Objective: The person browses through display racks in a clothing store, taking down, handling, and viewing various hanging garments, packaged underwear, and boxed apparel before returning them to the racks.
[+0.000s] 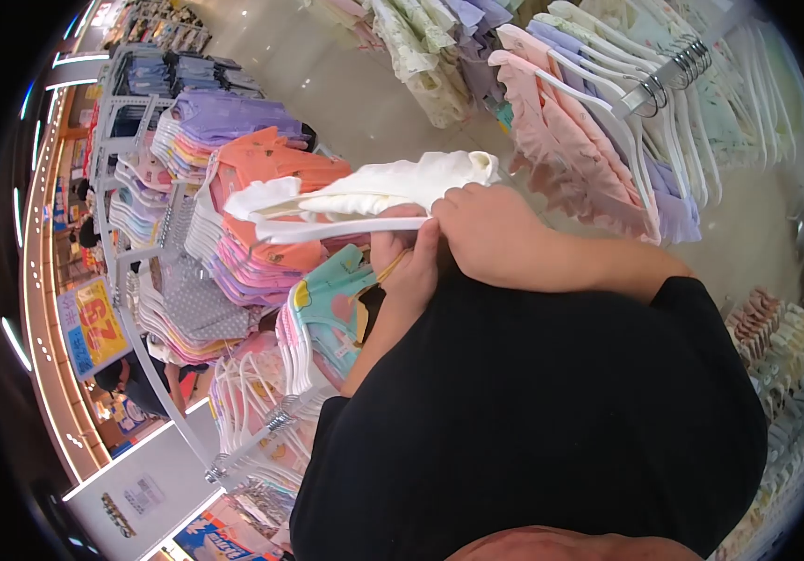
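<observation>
A white plastic hanger (pixel 341 227) lies across the middle of the view, with a pale white garment (pixel 388 187) bunched along it. My left hand (pixel 409 265) is closed around the hanger near its right part, thumb pointing up. A thin yellowish band shows at that wrist. My right hand (pixel 484 229) presses its curled fingers on the garment beside the hanger's right end, knuckles up. Whether its fingertips also touch the hanger is hidden. Just below my left hand hangs a mint-green garment (pixel 332 285) on the rack.
To the left, a tiered rack holds an orange garment (pixel 276 168), a purple garment (pixel 234 117) and a dotted grey garment (pixel 201 294). A pink ruffled garment (pixel 561 126) hangs on another rail at upper right. A yellow price sign (pixel 95 327) stands at far left. More hangers line the lower right.
</observation>
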The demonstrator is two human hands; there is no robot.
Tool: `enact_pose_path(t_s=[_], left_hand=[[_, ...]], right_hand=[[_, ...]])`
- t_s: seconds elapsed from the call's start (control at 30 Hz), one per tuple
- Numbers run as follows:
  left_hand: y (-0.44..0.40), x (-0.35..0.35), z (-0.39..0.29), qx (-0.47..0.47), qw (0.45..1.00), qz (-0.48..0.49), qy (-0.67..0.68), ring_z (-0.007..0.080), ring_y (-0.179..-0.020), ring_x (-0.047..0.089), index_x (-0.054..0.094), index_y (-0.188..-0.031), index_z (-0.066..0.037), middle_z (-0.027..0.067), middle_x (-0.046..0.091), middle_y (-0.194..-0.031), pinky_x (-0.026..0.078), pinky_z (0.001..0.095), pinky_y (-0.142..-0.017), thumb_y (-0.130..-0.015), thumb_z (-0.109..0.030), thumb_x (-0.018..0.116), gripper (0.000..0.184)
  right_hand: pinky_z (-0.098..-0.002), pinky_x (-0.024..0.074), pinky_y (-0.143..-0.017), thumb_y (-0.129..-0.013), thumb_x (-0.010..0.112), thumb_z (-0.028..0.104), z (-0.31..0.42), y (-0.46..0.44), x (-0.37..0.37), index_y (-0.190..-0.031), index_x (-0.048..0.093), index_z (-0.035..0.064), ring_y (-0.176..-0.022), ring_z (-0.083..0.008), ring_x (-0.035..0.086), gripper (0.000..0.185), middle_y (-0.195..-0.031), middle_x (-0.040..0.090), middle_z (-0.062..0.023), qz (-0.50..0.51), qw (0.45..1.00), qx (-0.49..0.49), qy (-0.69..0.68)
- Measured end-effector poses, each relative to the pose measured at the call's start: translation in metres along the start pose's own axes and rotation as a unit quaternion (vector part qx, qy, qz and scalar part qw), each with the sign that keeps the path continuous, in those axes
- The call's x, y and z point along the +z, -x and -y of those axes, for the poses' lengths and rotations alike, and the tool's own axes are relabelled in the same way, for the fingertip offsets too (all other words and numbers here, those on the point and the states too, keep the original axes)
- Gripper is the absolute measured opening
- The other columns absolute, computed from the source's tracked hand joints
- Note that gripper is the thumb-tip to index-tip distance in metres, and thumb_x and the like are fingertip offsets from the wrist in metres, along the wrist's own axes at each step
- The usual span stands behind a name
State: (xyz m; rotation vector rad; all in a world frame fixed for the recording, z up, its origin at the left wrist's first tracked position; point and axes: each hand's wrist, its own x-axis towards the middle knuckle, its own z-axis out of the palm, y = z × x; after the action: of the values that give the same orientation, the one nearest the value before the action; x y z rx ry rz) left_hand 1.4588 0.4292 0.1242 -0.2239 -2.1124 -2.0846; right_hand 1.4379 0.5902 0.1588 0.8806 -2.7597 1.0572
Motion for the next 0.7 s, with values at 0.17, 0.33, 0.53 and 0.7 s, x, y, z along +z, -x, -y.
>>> enact_pose_path(t_s=[0.17,0.33,0.53,0.7], left_hand=[[0.015,0.006,-0.003,-0.088,0.995,0.018,0.046,0.0091,-0.069,0.058,0.044,-0.113,-0.002,0.0101,0.056,-0.105,0.049,0.0207,-0.058,-0.087,0.001,0.064,0.032],[0.045,-0.011,0.031,-0.086,0.996,-0.028,0.014,0.005,-0.062,0.054,0.048,-0.107,-0.002,0.0048,0.058,-0.088,0.045,0.0177,-0.052,-0.089,-0.001,0.061,0.022],[0.052,-0.017,0.048,-0.092,0.988,-0.123,-0.035,0.005,-0.06,0.055,0.049,-0.106,0.0,0.0044,0.054,-0.085,0.042,0.0181,-0.051,-0.09,-0.001,0.059,0.019],[0.038,-0.019,0.049,-0.002,0.98,-0.096,-0.172,0.0034,-0.054,0.05,0.051,-0.108,0.001,0.0063,0.058,-0.087,0.038,0.0189,-0.049,-0.086,-0.001,0.063,0.025]], right_hand=[[-0.0458,0.0459,-0.056,-0.075,0.062,0.022,-0.028,0.016,-0.004,-0.071,0.059,0.006,-0.063,-0.0358,0.06,0.017,-0.064,0.059,-0.0156,-0.095,0.993,0.055,-0.042],[-0.0409,0.0442,-0.054,-0.076,0.069,0.023,-0.063,0.051,-0.027,-0.075,0.064,0.0051,-0.058,-0.0324,0.059,0.018,-0.063,0.059,-0.013,-0.145,0.97,0.172,-0.09],[-0.0333,0.0463,-0.067,-0.074,0.071,0.006,-0.08,0.092,-0.087,-0.08,0.065,0.0013,-0.076,-0.0256,0.061,0.01,-0.079,0.064,-0.0108,-0.257,0.963,0.06,0.046],[-0.0295,0.0467,-0.069,-0.078,0.068,0.002,-0.074,0.122,-0.101,-0.087,0.066,-0.0001,-0.075,-0.0222,0.062,0.01,-0.08,0.065,-0.0095,-0.32,0.939,0.128,0.004]])
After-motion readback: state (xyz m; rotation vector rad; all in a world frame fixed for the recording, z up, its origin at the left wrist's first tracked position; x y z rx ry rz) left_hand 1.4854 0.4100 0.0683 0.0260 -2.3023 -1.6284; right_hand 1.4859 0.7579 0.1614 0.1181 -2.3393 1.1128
